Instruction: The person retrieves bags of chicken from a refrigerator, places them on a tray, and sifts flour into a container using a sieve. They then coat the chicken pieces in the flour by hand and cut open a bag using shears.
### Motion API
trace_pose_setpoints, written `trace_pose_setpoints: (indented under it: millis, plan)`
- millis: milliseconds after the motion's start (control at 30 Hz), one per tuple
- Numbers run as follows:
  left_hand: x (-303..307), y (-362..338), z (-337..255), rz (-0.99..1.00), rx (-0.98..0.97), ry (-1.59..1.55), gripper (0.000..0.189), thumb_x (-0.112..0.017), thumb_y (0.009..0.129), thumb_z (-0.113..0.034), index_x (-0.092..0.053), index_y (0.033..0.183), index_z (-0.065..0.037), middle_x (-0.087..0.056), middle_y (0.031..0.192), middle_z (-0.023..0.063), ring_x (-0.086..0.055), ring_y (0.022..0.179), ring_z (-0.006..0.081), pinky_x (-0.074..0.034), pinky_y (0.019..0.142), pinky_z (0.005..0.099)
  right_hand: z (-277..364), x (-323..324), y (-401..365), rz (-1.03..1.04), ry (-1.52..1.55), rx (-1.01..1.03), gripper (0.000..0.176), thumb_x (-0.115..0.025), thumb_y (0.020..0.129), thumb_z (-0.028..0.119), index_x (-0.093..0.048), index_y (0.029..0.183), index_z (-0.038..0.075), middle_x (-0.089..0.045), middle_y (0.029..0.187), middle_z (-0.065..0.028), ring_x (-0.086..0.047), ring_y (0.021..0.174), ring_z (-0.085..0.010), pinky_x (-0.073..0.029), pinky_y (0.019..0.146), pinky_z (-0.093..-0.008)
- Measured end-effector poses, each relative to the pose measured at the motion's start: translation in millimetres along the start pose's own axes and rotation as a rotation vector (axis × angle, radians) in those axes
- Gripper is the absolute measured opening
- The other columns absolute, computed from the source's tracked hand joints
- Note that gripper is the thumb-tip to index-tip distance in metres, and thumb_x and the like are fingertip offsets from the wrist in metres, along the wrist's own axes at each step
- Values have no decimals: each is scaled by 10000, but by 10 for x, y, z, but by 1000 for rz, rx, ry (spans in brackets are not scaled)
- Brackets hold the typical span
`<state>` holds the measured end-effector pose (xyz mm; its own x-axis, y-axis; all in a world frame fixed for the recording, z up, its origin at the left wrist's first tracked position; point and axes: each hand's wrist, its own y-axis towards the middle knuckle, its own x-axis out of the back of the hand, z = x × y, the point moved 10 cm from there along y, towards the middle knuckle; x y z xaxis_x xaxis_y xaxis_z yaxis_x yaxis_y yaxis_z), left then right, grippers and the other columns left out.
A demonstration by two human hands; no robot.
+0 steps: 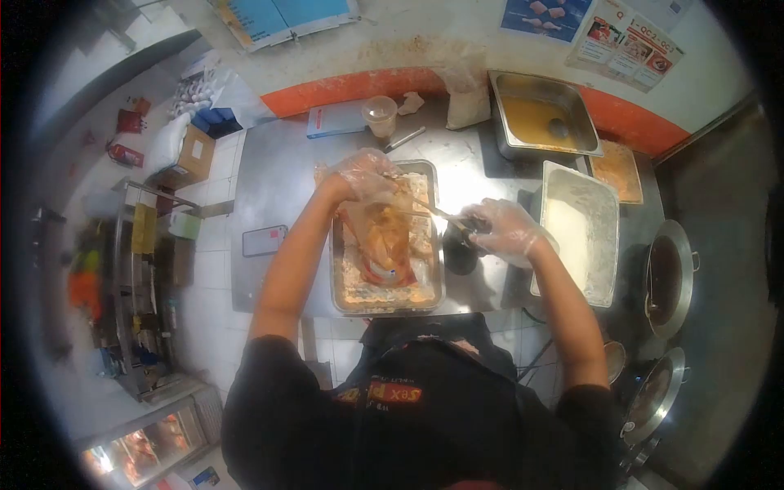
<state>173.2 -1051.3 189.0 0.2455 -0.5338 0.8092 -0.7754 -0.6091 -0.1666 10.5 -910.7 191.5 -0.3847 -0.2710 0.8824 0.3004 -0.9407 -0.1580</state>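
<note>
My left hand (366,174), in a clear plastic glove, is closed on the top of a clear plastic bag (385,237) with orange-brown contents. The bag hangs over a metal tray (336,282) lined with pale, crumbly flour-like coating. My right hand (502,229), also gloved, grips the dark handles of a pair of scissors (441,214). Their two blades are apart and point left, with the tips at the upper part of the bag. My left fingertips are partly hidden by the glove and bag.
Right of the tray stands a deep metal pan (577,237) of white powder. Behind it are a pan of yellowish liquid (543,122), a bag of powder (467,102) and a plastic cup (380,116). A phone (264,241) lies left; large woks (671,278) stand at far right.
</note>
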Motion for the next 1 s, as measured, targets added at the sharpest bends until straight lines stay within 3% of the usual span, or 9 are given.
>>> trace_pose_setpoints:
  millis: [100,233,433,533,633,733,800,900,1000]
  plan:
    - [40,-102,-85,-56,-44,66,306,-705,722,-267,-691,984,-109,-661,913,148,-613,844,268,-471,792,364,148,20,248,95,133,55,481,-640,722,335,-579,1170,170,-599,1017,-134,-575,943,-310,-450,860,-400]
    - [-28,-94,-16,-39,-75,-7,313,-703,728,-276,-696,1001,-124,-664,901,143,-615,813,264,-471,752,370,317,98,443,135,122,108,455,-641,710,321,-614,1124,132,-615,962,-131,-580,930,-299,-452,854,-391]
    - [-33,-114,60,-103,-85,-89,281,-703,716,-197,-704,969,-74,-684,875,139,-632,773,246,-482,734,345,244,-2,602,258,253,188,456,-642,714,203,-607,1159,109,-618,1087,-160,-580,997,-304,-455,888,-372]
    - [-1,-133,189,-181,-50,-157,261,-698,720,-171,-707,955,-58,-692,883,133,-639,783,225,-485,745,332,205,-8,556,346,286,38,441,-638,719,165,-613,1153,94,-619,1092,-160,-578,1009,-301,-449,904,-365]
    - [39,-209,33,-227,-45,-129,234,-697,723,-163,-712,929,-52,-696,869,125,-643,779,214,-487,748,321,174,-61,572,355,365,28,449,-641,727,120,-586,1169,68,-634,1015,-116,-589,902,-205,-469,830,-334]
    - [47,-258,-163,-113,26,-272,218,-703,720,-169,-715,903,-49,-697,858,119,-645,774,209,-487,739,315,266,-14,678,316,182,181,442,-630,733,129,-583,1170,73,-636,1015,-118,-593,911,-220,-465,841,-344]
    - [20,-282,-70,-173,50,-261,206,-705,720,-176,-716,881,-47,-695,841,116,-643,762,215,-488,735,324,297,-47,681,386,261,189,465,-642,718,225,-582,1157,84,-618,1091,-164,-610,952,-315,-456,898,-380]
    - [33,-318,-100,-219,78,-170,187,-702,727,-193,-716,853,-56,-689,828,106,-636,758,234,-486,742,344,500,-61,770,305,81,227,436,-631,730,251,-591,1126,73,-620,1093,-175,-605,969,-321,-457,897,-387]
    - [91,-371,-121,-238,91,-60,169,-692,738,-210,-713,844,-80,-678,837,94,-621,780,259,-480,761,356,534,-116,814,349,181,268,430,-629,727,282,-602,1116,101,-626,1079,-179,-607,946,-320,-466,874,-400]
